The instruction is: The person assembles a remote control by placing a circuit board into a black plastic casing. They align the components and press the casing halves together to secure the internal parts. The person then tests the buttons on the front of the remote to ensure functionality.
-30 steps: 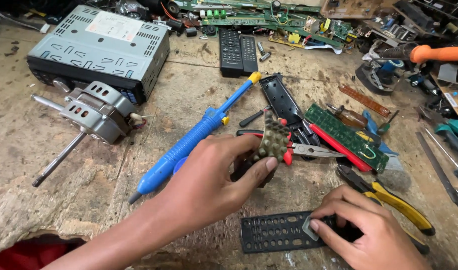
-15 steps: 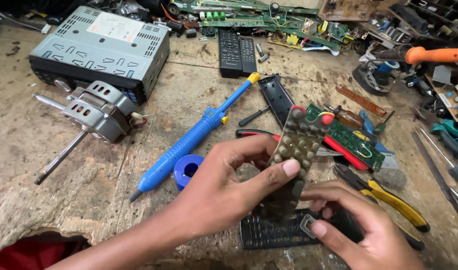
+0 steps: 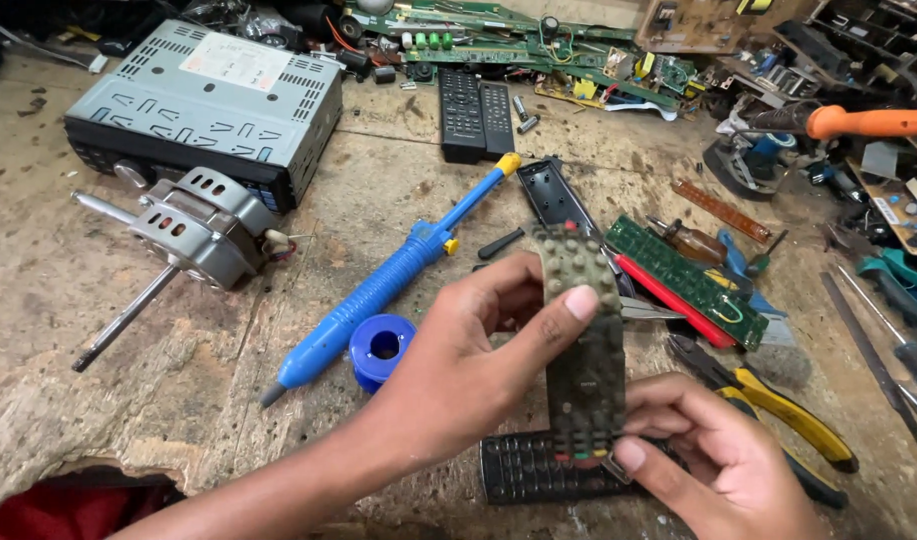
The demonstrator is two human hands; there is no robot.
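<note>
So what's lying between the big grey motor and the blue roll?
In the head view, the long blue pump tool lies slantwise on the wooden bench between the grey motor and the blue roll.

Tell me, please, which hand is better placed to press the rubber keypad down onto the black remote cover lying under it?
The left hand, probably. It grips the upper half of the rubber keypad and can steer it down. The right hand only pinches the keypad's lower end and also rests on the black remote cover, steadying it.
</note>
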